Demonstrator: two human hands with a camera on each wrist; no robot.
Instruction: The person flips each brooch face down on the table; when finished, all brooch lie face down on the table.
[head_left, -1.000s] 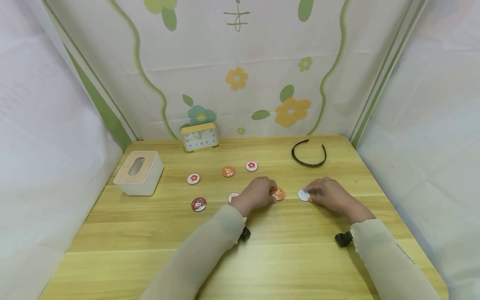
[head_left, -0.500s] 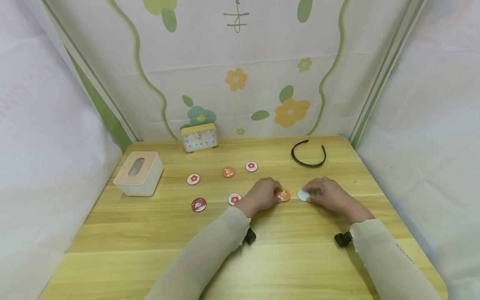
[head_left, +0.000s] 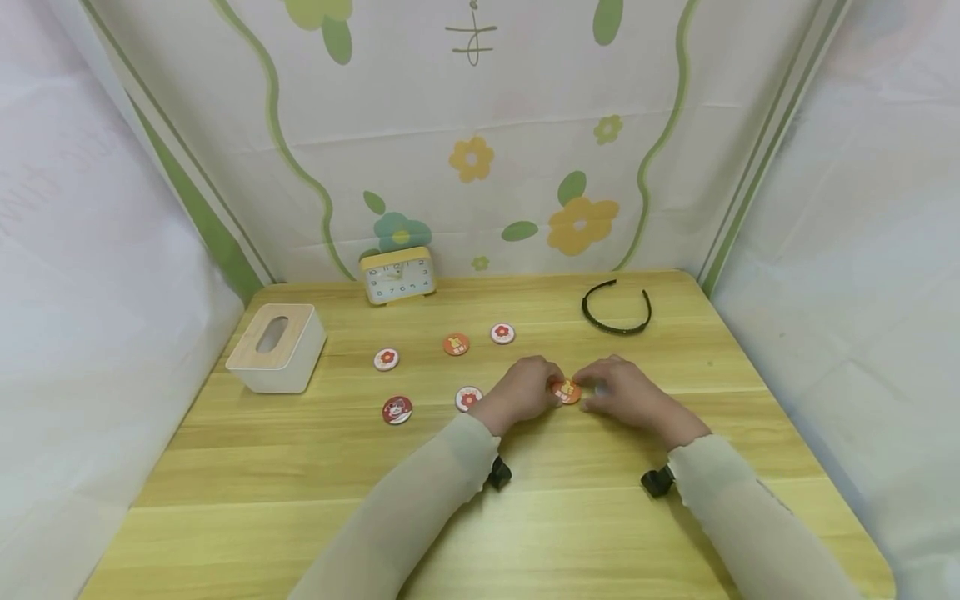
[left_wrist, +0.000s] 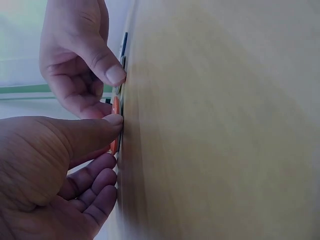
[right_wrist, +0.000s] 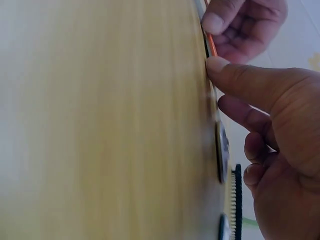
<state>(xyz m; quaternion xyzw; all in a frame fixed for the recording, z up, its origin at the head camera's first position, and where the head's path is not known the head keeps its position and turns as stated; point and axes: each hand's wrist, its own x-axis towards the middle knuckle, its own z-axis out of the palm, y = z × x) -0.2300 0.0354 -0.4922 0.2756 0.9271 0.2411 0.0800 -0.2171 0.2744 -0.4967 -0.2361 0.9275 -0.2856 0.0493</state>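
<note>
In the head view, my left hand [head_left: 525, 390] pinches the left edge of an orange round badge [head_left: 567, 392] between thumb and fingers, low over the wooden table. My right hand [head_left: 628, 393] has its thumb and forefinger at the badge's right edge. In the right wrist view its thumb [right_wrist: 218, 65] touches the orange rim. Another round badge [right_wrist: 222, 150] lies beyond the right fingers in that view; my right hand hides most of that spot from the head camera. A white badge with a red flower [head_left: 469, 398] lies left of my left hand.
Other badges on the table are a dark red one [head_left: 397, 409], an orange one [head_left: 456, 344] and two flower ones [head_left: 386, 359]. A tissue box [head_left: 277, 346], a yellow alarm clock [head_left: 398, 275] and a black headband [head_left: 617, 308] stand or lie farther back.
My left hand slid the orange badge slightly right, then stopped. My right hand let go of the white-faced badge and moved left to the orange one.
</note>
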